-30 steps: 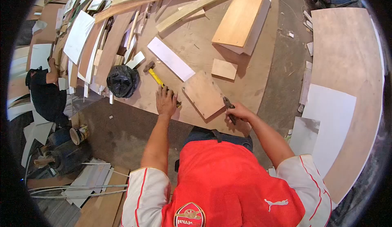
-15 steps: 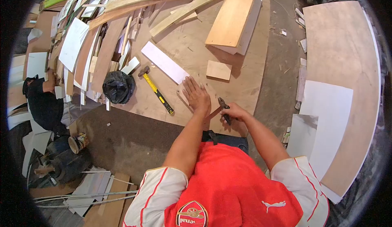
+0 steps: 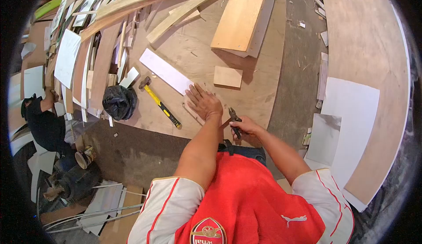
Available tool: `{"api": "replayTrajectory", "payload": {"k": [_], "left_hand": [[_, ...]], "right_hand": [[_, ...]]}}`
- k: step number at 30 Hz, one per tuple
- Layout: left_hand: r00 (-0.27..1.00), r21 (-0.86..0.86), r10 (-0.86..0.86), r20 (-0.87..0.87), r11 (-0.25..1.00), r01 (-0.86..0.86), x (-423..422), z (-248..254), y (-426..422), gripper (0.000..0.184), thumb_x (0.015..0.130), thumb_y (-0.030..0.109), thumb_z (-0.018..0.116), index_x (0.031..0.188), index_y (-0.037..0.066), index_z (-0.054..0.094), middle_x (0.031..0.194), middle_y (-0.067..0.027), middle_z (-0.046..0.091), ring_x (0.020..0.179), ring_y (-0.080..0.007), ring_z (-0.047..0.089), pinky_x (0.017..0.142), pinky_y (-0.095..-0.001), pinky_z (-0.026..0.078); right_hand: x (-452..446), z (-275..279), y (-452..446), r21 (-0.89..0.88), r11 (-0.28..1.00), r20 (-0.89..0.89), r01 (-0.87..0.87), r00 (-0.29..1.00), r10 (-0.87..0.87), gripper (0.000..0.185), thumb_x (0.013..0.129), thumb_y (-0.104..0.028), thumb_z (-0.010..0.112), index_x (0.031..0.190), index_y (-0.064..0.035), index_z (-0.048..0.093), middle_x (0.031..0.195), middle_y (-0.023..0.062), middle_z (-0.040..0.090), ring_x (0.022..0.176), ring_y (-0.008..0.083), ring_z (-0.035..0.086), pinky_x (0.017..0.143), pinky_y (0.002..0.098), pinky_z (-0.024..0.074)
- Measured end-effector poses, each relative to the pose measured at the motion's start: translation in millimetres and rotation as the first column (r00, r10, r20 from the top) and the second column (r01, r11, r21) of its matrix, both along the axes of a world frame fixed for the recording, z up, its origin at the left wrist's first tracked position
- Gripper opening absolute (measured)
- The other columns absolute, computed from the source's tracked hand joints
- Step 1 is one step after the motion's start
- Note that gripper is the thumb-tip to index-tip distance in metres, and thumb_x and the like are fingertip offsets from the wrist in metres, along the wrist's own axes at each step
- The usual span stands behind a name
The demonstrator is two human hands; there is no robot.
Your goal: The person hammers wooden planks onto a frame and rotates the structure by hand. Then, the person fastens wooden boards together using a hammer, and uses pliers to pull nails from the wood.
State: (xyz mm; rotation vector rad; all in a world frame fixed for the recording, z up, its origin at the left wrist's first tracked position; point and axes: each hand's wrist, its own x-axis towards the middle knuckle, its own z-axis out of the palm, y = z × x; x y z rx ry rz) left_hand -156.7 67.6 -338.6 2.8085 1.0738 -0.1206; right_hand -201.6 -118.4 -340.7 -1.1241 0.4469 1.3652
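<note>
My left hand (image 3: 205,105) lies flat with its fingers stretched, pressing on a wooden piece (image 3: 193,113) that it mostly covers. Its fingertips reach the near end of a long white strip of board (image 3: 165,70). In my right hand (image 3: 248,126) is a pair of dark pliers (image 3: 233,115), fingers wrapped round the handles and jaws pointing away from me. A yellow and black hammer (image 3: 161,103) rests to the left of my left hand. Beyond my right hand lies a small rectangular wooden block (image 3: 227,77).
A plywood sheet (image 3: 263,99) forms the work surface. Joined boards (image 3: 241,15) stand at its far side. Scrap wood (image 3: 101,55) is heaped left, beside a black plastic bag (image 3: 119,102). Another person (image 3: 44,123) is at far left. Large panels (image 3: 358,33) lie right.
The camera view has shifted, so the bench and its things appear further left. My left hand stays flat on the wood, and the pliers remain in my right hand.
</note>
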Motion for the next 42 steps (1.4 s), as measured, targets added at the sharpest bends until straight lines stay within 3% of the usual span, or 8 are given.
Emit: {"api": "replayTrajectory", "payload": {"k": [6,15,24,27,30,33,39,42], "left_hand": [[0.993,0.033,-0.013,-0.119,0.999,0.017,3,6,-2,0.067,0.105,0.034,0.043,0.164,0.009,0.022,0.172,-0.0124,0.018,0.160,-0.0350,0.006,0.123,-0.0586,0.014],[0.983,-0.075,-0.012,-0.184,0.997,-0.001,5,15,0,0.071,0.104,0.033,0.046,0.165,0.009,0.019,0.173,-0.0126,0.013,0.160,-0.0354,0.003,0.123,-0.0598,0.012],[0.998,0.070,-0.036,-0.047,0.997,0.040,-1,-4,-2,0.067,0.105,0.033,0.042,0.164,0.007,0.023,0.171,-0.0138,0.019,0.159,-0.0369,0.008,0.122,-0.0613,0.016],[0.997,0.053,-0.034,-0.074,0.998,0.038,0,4,-3,0.066,0.105,0.033,0.042,0.164,0.008,0.024,0.171,-0.0134,0.019,0.160,-0.0360,0.008,0.122,-0.0611,0.016],[0.997,0.066,-0.030,-0.066,0.997,0.035,-1,0,-2,0.066,0.106,0.033,0.041,0.164,0.008,0.023,0.171,-0.0128,0.019,0.160,-0.0351,0.009,0.122,-0.0606,0.017],[0.998,0.077,-0.041,-0.043,0.996,0.045,-3,-1,-3,0.066,0.106,0.033,0.042,0.164,0.009,0.023,0.171,-0.0126,0.020,0.160,-0.0352,0.008,0.122,-0.0600,0.017],[0.998,0.008,-0.017,-0.056,1.000,0.018,1,7,-3,0.066,0.105,0.031,0.044,0.164,0.009,0.022,0.172,-0.0124,0.017,0.160,-0.0359,0.007,0.124,-0.0596,0.013],[0.995,-0.044,-0.004,-0.105,0.999,0.000,3,10,-1,0.067,0.105,0.031,0.044,0.164,0.009,0.022,0.172,-0.0125,0.015,0.160,-0.0358,0.007,0.123,-0.0604,0.012]], "right_hand": [[2,8,1,-0.070,0.997,-0.039,-0.036,0.999,0.033,0.019,0.100,-0.019,0.066,0.101,-0.0012,0.063,0.074,0.0100,0.068,0.057,0.0204,0.068,0.051,0.0364,0.0595],[23,51,14,-0.210,0.971,-0.152,-0.110,0.985,0.079,0.023,0.103,-0.024,0.061,0.102,-0.0007,0.063,0.076,0.0113,0.071,0.059,0.0218,0.071,0.050,0.0337,0.0589],[22,0,-23,0.161,0.984,-0.297,-0.075,0.947,0.120,0.046,0.103,-0.041,0.062,0.120,0.0019,0.061,0.094,0.0182,0.072,0.082,0.0235,0.076,0.065,0.0360,0.0622],[22,-1,-16,0.148,0.983,-0.232,-0.107,0.963,0.140,0.039,0.104,-0.037,0.062,0.112,0.0008,0.062,0.086,0.0155,0.071,0.073,0.0216,0.073,0.061,0.0349,0.0600],[3,-5,-17,0.129,0.992,-0.079,-0.014,0.997,0.024,0.030,0.104,-0.030,0.064,0.102,-0.0007,0.061,0.078,0.0121,0.069,0.066,0.0195,0.069,0.056,0.0345,0.0571],[0,1,-12,-0.010,0.998,-0.003,-0.064,0.998,0.064,0.024,0.102,-0.024,0.066,0.094,-0.0018,0.060,0.071,0.0096,0.066,0.060,0.0187,0.066,0.051,0.0341,0.0550],[10,24,2,-0.125,0.991,-0.057,-0.057,0.997,0.050,0.025,0.101,-0.024,0.068,0.092,-0.0014,0.061,0.067,0.0093,0.065,0.052,0.0196,0.063,0.047,0.0338,0.0534],[18,42,10,-0.202,0.974,-0.075,-0.101,0.993,0.088,0.028,0.102,-0.026,0.067,0.093,-0.0004,0.062,0.071,0.0111,0.067,0.057,0.0206,0.066,0.049,0.0355,0.0557]]}}
